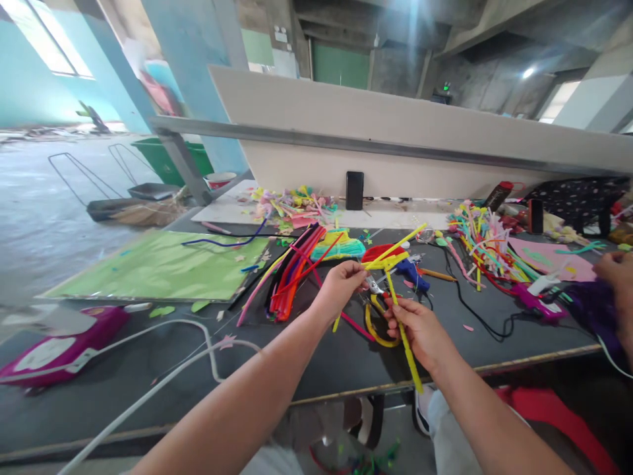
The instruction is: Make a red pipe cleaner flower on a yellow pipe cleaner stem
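Between my hands are yellow pipe cleaners (408,359), some crossing above my fingers and one hanging down past my right hand. My left hand (341,287) is closed, pinching the yellow strands at the crossing. Lower and to the right, my right hand (415,326) is closed around the hanging strand. Behind them on the table lie scissors (368,320) with yellow and black handles, partly hidden by my right hand. Left of my hands rests a bundle of red, orange, purple and black pipe cleaners (289,284). A blue glue gun-like tool (414,274) lies just beyond my right hand.
A black phone (355,190) leans against the white board. Colourful pipe-cleaner flowers (482,237) are heaped at the right, and a green sheet (158,264) lies left. A magenta power strip (64,349) trails white cables. Another person's hand (618,277) is at the right edge.
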`<move>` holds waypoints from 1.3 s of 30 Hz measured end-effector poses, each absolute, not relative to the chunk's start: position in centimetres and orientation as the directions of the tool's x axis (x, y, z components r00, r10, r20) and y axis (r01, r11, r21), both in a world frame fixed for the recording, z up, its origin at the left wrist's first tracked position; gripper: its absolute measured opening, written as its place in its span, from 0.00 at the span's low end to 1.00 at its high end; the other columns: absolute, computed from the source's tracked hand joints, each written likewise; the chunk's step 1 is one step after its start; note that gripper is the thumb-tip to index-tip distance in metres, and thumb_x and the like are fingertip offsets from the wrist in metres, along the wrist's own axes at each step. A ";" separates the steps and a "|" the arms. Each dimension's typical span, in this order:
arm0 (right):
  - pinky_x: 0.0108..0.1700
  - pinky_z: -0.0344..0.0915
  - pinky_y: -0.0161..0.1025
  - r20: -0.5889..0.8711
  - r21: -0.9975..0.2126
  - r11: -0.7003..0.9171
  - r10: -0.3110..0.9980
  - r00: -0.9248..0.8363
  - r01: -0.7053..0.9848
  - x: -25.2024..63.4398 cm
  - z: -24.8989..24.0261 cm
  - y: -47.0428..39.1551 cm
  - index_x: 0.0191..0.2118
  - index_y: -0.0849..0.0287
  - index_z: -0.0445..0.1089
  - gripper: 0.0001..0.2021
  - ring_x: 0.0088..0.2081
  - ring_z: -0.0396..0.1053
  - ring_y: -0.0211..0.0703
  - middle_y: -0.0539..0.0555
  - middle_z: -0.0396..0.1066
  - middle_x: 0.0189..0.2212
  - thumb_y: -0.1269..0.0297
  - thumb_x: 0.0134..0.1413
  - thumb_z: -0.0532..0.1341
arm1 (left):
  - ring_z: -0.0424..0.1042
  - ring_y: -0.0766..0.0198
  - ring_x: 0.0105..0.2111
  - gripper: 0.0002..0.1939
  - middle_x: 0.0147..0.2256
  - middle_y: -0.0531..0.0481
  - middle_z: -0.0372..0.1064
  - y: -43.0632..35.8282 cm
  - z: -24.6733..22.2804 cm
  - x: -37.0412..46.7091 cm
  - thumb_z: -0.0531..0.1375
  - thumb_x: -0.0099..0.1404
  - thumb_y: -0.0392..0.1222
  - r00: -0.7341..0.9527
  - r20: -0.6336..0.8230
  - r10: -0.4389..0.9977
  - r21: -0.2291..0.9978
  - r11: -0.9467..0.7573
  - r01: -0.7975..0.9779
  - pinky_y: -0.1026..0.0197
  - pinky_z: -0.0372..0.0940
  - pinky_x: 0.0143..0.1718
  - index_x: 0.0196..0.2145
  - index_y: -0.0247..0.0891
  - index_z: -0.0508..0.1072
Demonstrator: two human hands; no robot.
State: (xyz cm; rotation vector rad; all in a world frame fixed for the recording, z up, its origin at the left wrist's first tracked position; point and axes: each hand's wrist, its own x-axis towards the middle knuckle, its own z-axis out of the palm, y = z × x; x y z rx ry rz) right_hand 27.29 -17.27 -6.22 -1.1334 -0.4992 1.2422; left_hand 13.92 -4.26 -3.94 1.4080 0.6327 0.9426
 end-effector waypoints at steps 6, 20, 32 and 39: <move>0.26 0.70 0.34 -0.317 -0.865 -0.172 0.915 0.248 -0.471 26.5 -6.1 -17.6 0.36 0.61 0.75 0.14 0.22 0.67 0.33 0.52 0.72 0.26 0.64 0.39 0.70 | 0.70 0.68 0.25 0.10 0.26 0.51 0.71 -4.0 -4.1 12.9 0.63 0.54 0.45 0.533 0.152 0.832 0.973 -0.033 -0.227 0.67 0.62 0.26 0.29 0.35 0.71; 0.26 0.69 0.32 -0.156 -0.895 0.073 0.873 0.462 -0.440 29.5 -3.8 -18.3 0.37 0.60 0.74 0.15 0.23 0.66 0.32 0.50 0.71 0.26 0.64 0.40 0.70 | 0.60 0.73 0.17 0.11 0.22 0.55 0.65 -1.4 -2.0 10.2 0.64 0.51 0.45 0.379 0.119 0.918 0.986 -0.064 -0.153 0.69 0.53 0.18 0.29 0.36 0.71; 0.22 0.63 0.31 -0.077 -0.915 0.085 0.923 0.377 -0.395 28.9 -4.4 -18.6 0.39 0.59 0.73 0.14 0.22 0.64 0.32 0.52 0.71 0.27 0.61 0.44 0.68 | 0.68 0.64 0.29 0.13 0.31 0.50 0.74 -2.6 -2.9 11.2 0.61 0.54 0.45 0.610 0.206 0.765 0.918 -0.367 0.150 0.65 0.60 0.31 0.34 0.35 0.78; 0.19 0.56 0.28 -0.057 -0.949 0.041 0.954 0.295 -0.314 27.5 -4.4 -18.5 0.50 0.56 0.67 0.21 0.21 0.63 0.32 0.50 0.72 0.27 0.63 0.47 0.65 | 0.59 0.71 0.20 0.13 0.21 0.54 0.67 -3.0 -3.5 11.5 0.63 0.53 0.46 0.668 0.129 0.733 0.967 -0.242 0.078 0.67 0.55 0.23 0.33 0.34 0.78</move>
